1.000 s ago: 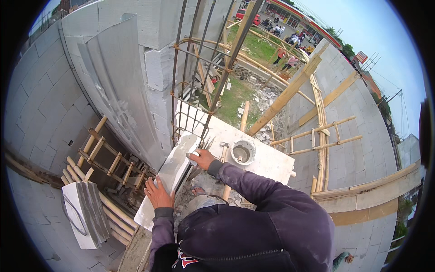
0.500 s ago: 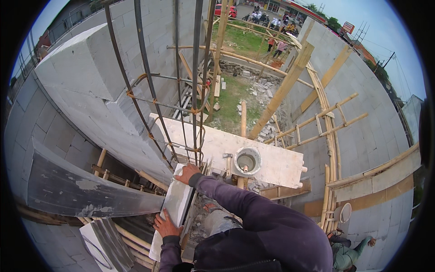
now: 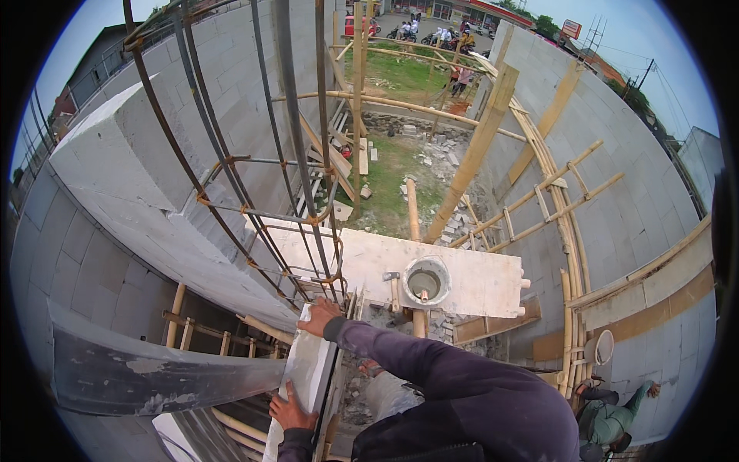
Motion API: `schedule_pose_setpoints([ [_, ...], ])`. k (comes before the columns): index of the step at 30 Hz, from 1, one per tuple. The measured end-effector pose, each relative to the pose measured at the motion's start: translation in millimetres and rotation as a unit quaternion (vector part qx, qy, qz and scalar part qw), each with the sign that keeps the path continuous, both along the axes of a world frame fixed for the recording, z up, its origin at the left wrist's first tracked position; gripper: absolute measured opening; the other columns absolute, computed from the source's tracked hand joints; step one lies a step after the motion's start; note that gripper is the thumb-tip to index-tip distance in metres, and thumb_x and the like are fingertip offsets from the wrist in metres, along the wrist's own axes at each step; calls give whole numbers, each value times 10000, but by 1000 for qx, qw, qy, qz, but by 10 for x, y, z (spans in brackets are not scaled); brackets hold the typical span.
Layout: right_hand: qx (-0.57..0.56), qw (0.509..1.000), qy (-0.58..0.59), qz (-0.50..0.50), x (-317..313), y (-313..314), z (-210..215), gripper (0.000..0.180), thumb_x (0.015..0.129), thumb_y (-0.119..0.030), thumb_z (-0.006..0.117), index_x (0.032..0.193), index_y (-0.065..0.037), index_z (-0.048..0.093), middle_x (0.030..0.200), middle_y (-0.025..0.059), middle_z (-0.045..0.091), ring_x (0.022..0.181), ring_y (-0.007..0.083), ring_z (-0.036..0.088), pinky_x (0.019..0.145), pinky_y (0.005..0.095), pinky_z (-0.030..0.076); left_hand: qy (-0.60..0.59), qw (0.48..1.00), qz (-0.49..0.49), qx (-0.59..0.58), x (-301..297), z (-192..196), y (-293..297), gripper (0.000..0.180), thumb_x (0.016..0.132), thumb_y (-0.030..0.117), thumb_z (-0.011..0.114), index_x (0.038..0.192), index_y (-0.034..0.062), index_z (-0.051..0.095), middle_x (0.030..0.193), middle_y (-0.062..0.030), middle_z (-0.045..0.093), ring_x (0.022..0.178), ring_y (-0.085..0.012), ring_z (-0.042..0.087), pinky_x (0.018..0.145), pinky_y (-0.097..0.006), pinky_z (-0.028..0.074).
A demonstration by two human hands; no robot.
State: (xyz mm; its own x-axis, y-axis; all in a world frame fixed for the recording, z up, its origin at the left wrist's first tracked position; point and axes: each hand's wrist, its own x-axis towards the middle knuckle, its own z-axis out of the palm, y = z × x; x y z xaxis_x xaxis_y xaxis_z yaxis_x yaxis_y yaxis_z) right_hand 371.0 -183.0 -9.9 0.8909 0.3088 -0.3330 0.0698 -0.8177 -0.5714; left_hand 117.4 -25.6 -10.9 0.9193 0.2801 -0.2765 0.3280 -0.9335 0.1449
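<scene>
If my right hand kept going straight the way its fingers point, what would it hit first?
Your right hand grips the far end of the grey block, fingers pointing up and left. It would probably meet the rebar cage first, though depth is hard to judge.

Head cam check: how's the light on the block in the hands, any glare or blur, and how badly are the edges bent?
Head view: soft, even daylight, no hard shadows or glare; the white block under the left hand and right hand is sharp; fisheye bends the block walls and bamboo poles strongly near the rim.
</scene>
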Motion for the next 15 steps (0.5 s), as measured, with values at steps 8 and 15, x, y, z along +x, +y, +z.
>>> schedule_pose_setpoints([
  [8,55,997,-29,53,-654,76,421,698,804,-607,612,1107,13,710,1220,270,523,1199,434,470,1013,528,372,-33,998,-58,11,-655,785,326,1147,610,298,889,1569,207,267,1353,-311,432,1260,-478,406,1064,-552,324],
  [15,107,989,2,98,-1509,360,372,671,818,-580,639,1111,21,695,1223,290,485,1165,449,472,1026,504,380,-37,998,-41,-30,-1635,638,849,1202,574,286,898,1578,219,241,1425,-337,357,1288,-521,363,1102,-578,270],
])
